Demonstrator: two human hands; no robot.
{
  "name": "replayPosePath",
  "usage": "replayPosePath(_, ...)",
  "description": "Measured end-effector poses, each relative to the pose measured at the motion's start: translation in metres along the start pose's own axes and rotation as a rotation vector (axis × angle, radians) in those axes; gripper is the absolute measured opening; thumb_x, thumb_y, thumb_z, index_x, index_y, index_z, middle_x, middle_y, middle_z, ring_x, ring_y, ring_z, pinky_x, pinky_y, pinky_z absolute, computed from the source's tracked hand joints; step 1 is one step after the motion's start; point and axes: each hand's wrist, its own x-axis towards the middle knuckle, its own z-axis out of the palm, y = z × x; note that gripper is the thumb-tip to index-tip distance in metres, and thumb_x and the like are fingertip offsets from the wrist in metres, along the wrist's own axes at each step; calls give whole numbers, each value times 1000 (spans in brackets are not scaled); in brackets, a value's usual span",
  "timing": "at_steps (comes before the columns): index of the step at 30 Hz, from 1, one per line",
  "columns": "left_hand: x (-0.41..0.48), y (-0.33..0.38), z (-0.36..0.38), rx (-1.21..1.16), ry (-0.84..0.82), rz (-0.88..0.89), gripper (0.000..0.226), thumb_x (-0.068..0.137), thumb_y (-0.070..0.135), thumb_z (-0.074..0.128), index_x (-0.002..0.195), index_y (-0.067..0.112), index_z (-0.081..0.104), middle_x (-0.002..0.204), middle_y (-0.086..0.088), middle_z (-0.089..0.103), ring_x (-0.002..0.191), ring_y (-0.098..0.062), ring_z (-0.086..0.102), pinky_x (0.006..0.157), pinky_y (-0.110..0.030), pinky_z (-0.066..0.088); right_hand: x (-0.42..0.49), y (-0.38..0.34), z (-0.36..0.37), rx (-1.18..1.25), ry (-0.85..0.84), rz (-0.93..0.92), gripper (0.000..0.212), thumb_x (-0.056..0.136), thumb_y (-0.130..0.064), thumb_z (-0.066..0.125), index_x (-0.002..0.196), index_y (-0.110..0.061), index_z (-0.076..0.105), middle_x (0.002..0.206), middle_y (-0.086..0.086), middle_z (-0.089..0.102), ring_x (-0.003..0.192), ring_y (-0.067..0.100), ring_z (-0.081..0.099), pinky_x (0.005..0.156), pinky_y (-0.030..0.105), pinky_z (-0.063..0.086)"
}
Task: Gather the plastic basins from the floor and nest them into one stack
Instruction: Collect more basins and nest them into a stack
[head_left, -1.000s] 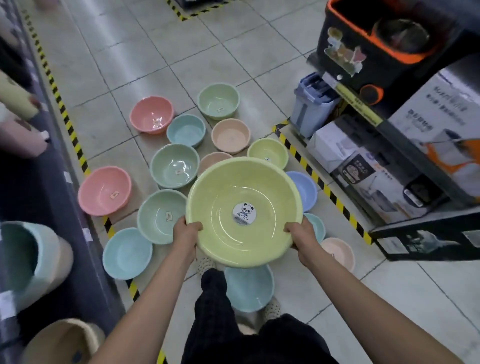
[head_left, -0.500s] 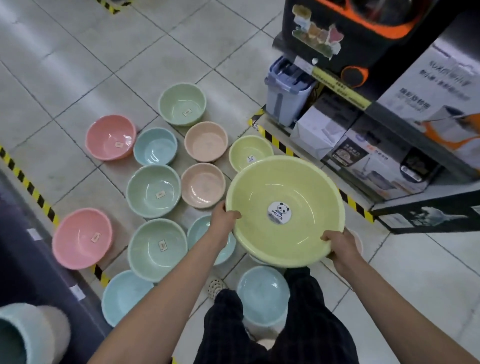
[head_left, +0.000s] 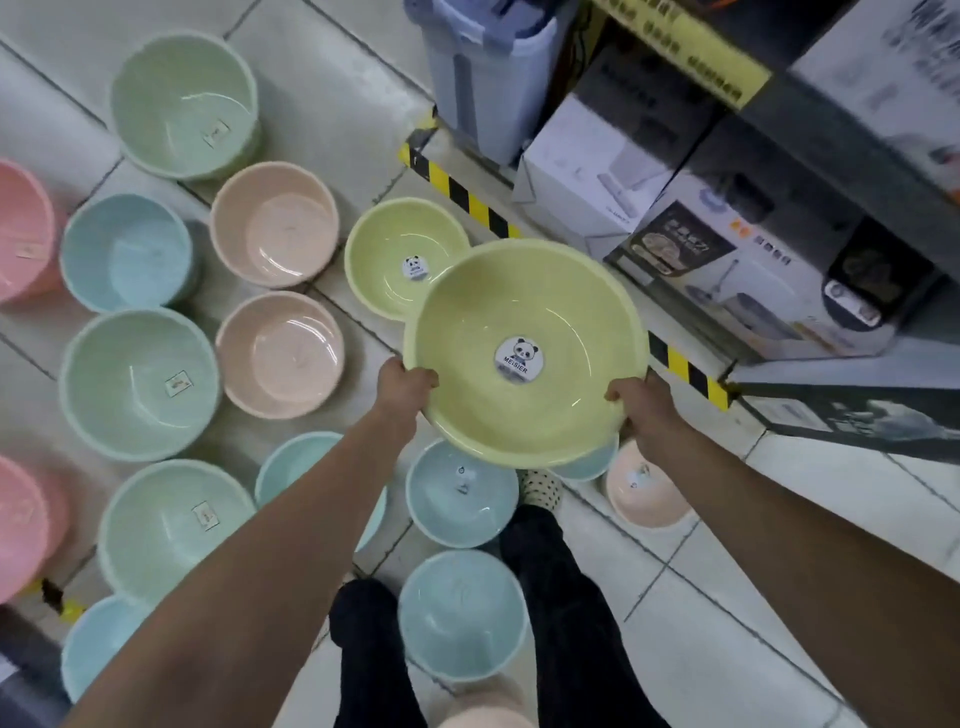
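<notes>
I hold a large yellow basin (head_left: 524, 415) with a panda sticker in the air above the floor. My left hand (head_left: 402, 387) grips its left rim and my right hand (head_left: 641, 410) grips its right rim. A smaller yellow basin (head_left: 387, 254) lies on the tiles just beyond it, partly covered by the big one. Several more basins lie on the floor: a green one (head_left: 184, 98), two peach ones (head_left: 275, 223) (head_left: 280, 353), a blue one (head_left: 127, 252), a blue one (head_left: 457, 493) beneath the held basin and a peach one (head_left: 647, 493) by my right arm.
A shelf unit with white boxes (head_left: 587, 171) and a grey-blue bucket (head_left: 483, 73) stands at the right, edged by yellow-black floor tape (head_left: 462, 192). My legs (head_left: 550, 597) stand among blue basins (head_left: 462, 618). Pink basins (head_left: 21, 234) lie at the left edge.
The view has swung right and closer to the floor. The large yellow basin, still in both hands, has moved towards the small yellow basin by the shelf.
</notes>
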Motion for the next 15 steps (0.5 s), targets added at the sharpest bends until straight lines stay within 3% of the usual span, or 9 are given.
replayPosePath(4,101,-31,51,125,2,7,36,81,1,61,118,-1,58,106,-17,65,89,-31,61,71,-35,48,107,35,24,-22,50,6,31,81,1,57,110,-12,57,99,10,61,68,24,54,54,27,42)
replayPosePath(7,166,-63,84,200,22,45,37,83,7,66,119,1,59,109,-16,67,93,-31,63,79,-39,54,180,63,37,-99,79,-39,30,87,-3,59,113,-17,52,101,6,59,66,17,55,66,31,47)
replayPosePath(9,204,-82,104,238,25,81,36,84,11,67,118,5,60,107,-13,67,93,-31,64,84,-41,55,225,79,43,-164,80,-84,35,88,-7,60,121,-16,53,105,5,58,74,19,58,74,33,47)
replayPosePath(13,267,-116,138,200,38,103,39,84,7,65,124,12,62,105,-10,68,94,-32,65,87,-44,56,305,112,60,-219,86,-96,42,87,-10,63,129,-13,54,114,8,62,95,26,58,66,29,48)
replayPosePath(15,293,-132,152,190,61,110,43,84,7,63,127,15,62,107,-9,69,99,-33,66,91,-46,55,337,130,69,-241,103,-92,46,86,-12,64,131,-11,55,120,10,64,103,30,60,83,38,52)
